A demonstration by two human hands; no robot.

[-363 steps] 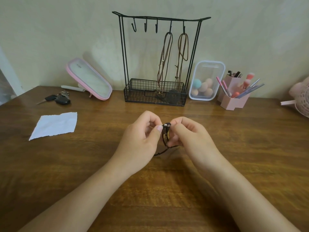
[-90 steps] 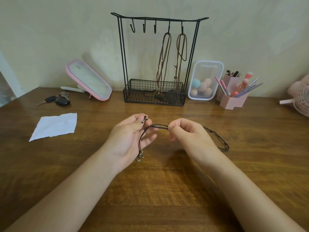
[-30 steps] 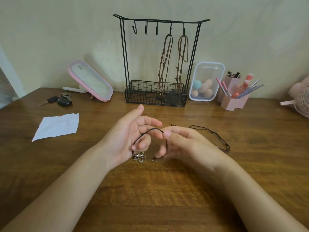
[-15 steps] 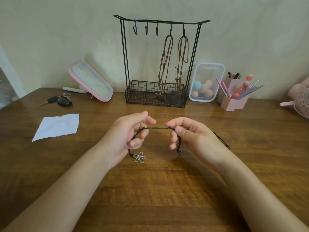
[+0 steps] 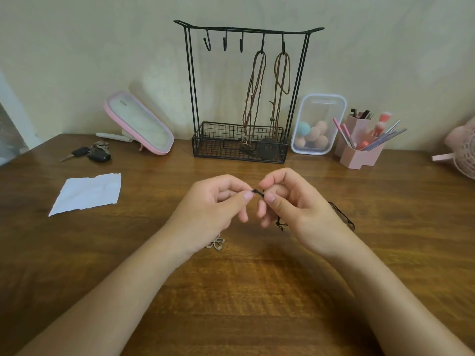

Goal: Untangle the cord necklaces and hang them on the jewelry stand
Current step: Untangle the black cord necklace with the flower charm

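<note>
Pendant [image 5: 216, 243] below left wrist, down at table [image 5: 231, 304]. We'd roll knot loose gently, no hard tugs. Left hand [image 5: 210, 209] and right hand [image 5: 300, 209] each pinch black cord [image 5: 257, 192], thumb on forefinger, tips almost touching. Slack trails behind right wrist. Far: stand [image 5: 244, 29], two brown necklaces [image 5: 253, 98] hung, three hooks [image 5: 225, 43] free.

L hand [image 5: 213, 209] & R hand [image 5: 303, 209]: both bare, slim fingers, nails cut short w/ rounded tips. L thumbnail [image 5: 248, 195] & R thumbnail [image 5: 270, 199] in plain view, look natural, unvarnished. Knuckle creases visible on R hand. L forearm [image 5: 123, 286] & R forearm [image 5: 380, 291] bare from wrist to bottom edge of view, smooth, approx same build. Wrists bare too; skin only, both sides alike
</note>
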